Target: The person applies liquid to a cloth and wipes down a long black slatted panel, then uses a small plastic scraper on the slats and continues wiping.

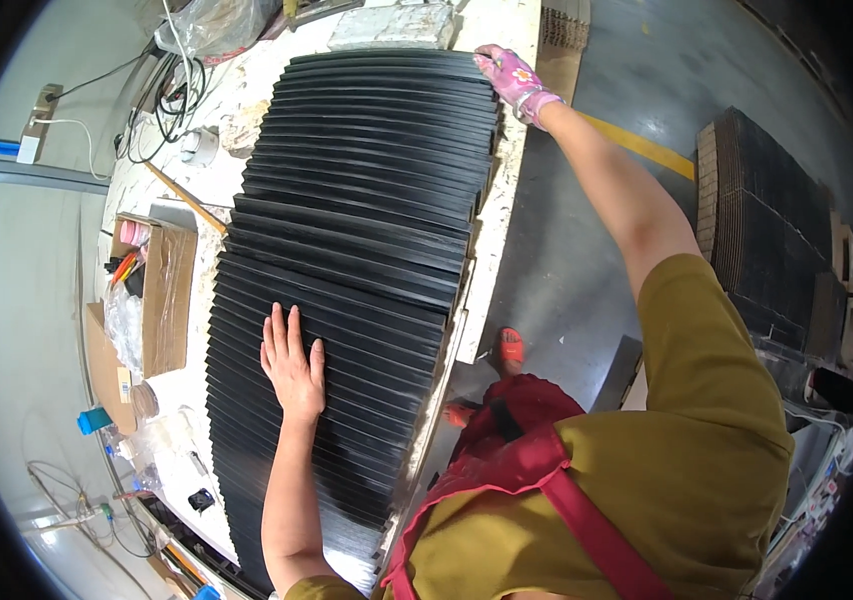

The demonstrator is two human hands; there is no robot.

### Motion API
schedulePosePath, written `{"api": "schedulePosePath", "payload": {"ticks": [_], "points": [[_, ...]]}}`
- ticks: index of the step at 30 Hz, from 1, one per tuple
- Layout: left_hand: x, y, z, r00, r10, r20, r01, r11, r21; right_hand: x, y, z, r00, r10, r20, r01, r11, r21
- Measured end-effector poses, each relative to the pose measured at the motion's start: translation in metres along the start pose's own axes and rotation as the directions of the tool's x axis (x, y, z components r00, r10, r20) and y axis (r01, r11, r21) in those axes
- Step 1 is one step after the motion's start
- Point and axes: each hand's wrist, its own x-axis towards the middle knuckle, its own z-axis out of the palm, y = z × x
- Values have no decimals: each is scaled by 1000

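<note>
A long black pleated bellows cover (357,215) stretches along the white worktable, its folds running crosswise. My bare left hand (292,365) lies flat on the folds of the nearer half, fingers spread. At the cover's far right corner is my right hand (515,80), in a pink flowered glove. Its fingers are closed on the edge of the last fold; the fingertips are partly hidden. Near the middle, some folds stand wider apart than those around them.
Left of the cover are an open cardboard box (169,300) of small items, a wooden stick (185,197) and black cables (162,105). A pale flat block (392,27) sits beyond its far end. Stacked dark pleated pieces (767,220) stand on the floor at right.
</note>
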Motion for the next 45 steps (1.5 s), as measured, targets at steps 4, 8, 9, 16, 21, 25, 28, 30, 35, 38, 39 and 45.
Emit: {"api": "schedulePosePath", "payload": {"ticks": [4, 8, 9, 16, 21, 25, 28, 30, 35, 38, 39, 45], "points": [[-1, -3, 3, 1000, -1, 30, 0, 1000, 13, -12, -13, 3, 960, -247, -131, 172, 891, -421], [-1, 0, 1, 1000, 17, -17, -17, 1000, -10, -98, -43, 14, 829, -534, 167, 525, 641, -560], [0, 0, 1, 1000, 12, -13, -12, 1000, -13, -101, -40, 17, 861, -440, 254, 489, 577, -654], [1, 1, -2, 1000, 2, 13, -2, 1000, 9, -85, -41, 10, 851, -409, 330, 524, 620, -583], [0, -4, 3, 999, 36, -39, -38, 998, -41, -121, -72, -2, 795, -524, 305, 599, 599, -532], [1, 0, -1, 999, 28, -36, -29, 999, -22, -142, -61, 13, 751, -467, 466, 660, 557, -504], [1, -1, 0, 999, 32, -35, -32, 999, -13, -138, -60, 13, 716, -499, 488, 698, 530, -483], [-2, -2, 1, 1000, 7, -15, -7, 1000, -20, -147, -69, 13, 738, -501, 452, 674, 581, -456], [-1, 2, 1, 999, 24, -33, -25, 999, -25, -175, -93, 9, 734, -568, 372, 678, 643, -356], [17, 12, -4, 990, 85, -116, -88, 996, -23, -175, -84, 4, 810, -532, 245, 585, 711, -390], [29, 21, -10, 980, 134, -147, -144, 987, -64, -178, -81, 3, 819, -545, 182, 569, 724, -390], [105, 66, 8, 988, 150, -45, -150, 989, -4, -207, -63, 15, 911, -407, -67, 397, 909, -125]]}}
